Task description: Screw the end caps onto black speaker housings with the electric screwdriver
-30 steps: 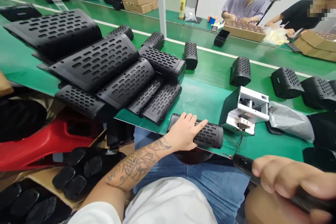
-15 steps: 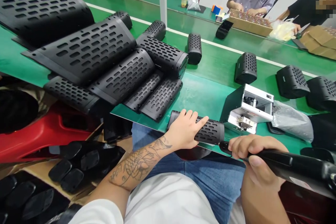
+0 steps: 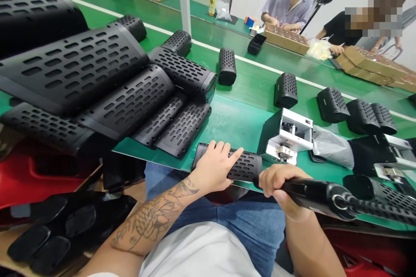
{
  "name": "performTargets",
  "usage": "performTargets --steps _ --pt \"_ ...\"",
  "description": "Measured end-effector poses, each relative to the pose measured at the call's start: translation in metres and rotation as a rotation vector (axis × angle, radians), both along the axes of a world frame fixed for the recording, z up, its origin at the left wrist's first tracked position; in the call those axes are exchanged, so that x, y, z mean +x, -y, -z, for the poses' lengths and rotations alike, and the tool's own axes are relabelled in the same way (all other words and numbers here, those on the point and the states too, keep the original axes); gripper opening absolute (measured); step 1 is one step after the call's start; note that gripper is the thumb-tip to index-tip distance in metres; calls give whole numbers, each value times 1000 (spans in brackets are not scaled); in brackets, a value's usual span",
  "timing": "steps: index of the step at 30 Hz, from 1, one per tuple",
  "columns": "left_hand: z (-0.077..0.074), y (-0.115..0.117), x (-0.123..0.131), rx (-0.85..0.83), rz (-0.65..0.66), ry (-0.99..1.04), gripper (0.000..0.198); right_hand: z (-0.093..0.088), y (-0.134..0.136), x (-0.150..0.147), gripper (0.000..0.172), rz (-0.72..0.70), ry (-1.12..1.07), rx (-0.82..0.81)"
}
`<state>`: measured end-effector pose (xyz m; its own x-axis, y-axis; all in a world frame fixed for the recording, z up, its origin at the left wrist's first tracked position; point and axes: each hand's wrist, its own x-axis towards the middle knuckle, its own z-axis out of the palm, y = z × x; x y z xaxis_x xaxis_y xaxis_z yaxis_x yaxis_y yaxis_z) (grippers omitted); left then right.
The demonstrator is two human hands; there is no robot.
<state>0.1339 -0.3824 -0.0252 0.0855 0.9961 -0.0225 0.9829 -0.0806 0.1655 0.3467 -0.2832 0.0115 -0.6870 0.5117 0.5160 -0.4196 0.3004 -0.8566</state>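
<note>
My left hand [image 3: 214,166] lies over a black slotted housing [image 3: 247,165] at the near table edge, gripping it with its fingers across the top. In my right hand [image 3: 281,186] is a black electric screwdriver [image 3: 313,192], held nearly level, with a coiled cord at its back end. The screwdriver's front end is at the right end of the housing; its tip is hidden by my fingers, so contact with a screw cannot be seen. Just beyond my right hand stands a small white and black screw feeder [image 3: 289,138].
A pile of slotted black housings [image 3: 126,99] fills the left of the green table [image 3: 232,114]. More stand along the far strip. A clear plastic bag [image 3: 333,147] lies right of the feeder. Two co-workers sit opposite behind cardboard boxes [image 3: 286,39]. A carton with black parts [image 3: 48,229] stands below left.
The view has shifted, so the table contents appear further left. The screwdriver's rear has swung and its coiled cord now shows. My left hand stays on the housing.
</note>
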Motion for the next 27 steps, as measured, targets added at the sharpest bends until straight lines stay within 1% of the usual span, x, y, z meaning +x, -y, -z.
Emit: performTargets --steps 4,6,8,10,13,15,16,17,19,22,24,27 --pt "4 2 2 20 -2 -16 101 3 6 5 14 19 74 29" --pt "7 3 2 44 -5 -14 101 -1 6 9 14 22 57 16" --pt "10 4 3 57 -11 -13 101 -11 -1 17 12 54 -9 -21" --pt "12 4 4 59 -18 -24 100 -24 -17 27 13 160 -99 -49" --pt "14 2 8 64 -23 -35 101 -36 -52 39 13 438 -199 -4" --pt "15 0 13 68 -36 -27 102 -35 -74 40 6 610 -186 29" --pt "15 -1 16 67 -43 -23 103 -31 -83 39 7 669 -162 34" --pt "15 -2 19 65 -50 -22 103 -26 -89 37 11 706 -132 25" --pt "14 -3 22 54 -58 -15 106 -15 -96 32 18 733 -84 -7" --pt "10 0 16 45 -40 30 109 -2 -97 29 20 739 -40 -59" --pt "7 6 5 55 -24 51 110 -1 -95 31 21 735 -24 -86" --pt "4 15 -14 60 -33 34 116 -12 -87 36 20 739 -32 -87"
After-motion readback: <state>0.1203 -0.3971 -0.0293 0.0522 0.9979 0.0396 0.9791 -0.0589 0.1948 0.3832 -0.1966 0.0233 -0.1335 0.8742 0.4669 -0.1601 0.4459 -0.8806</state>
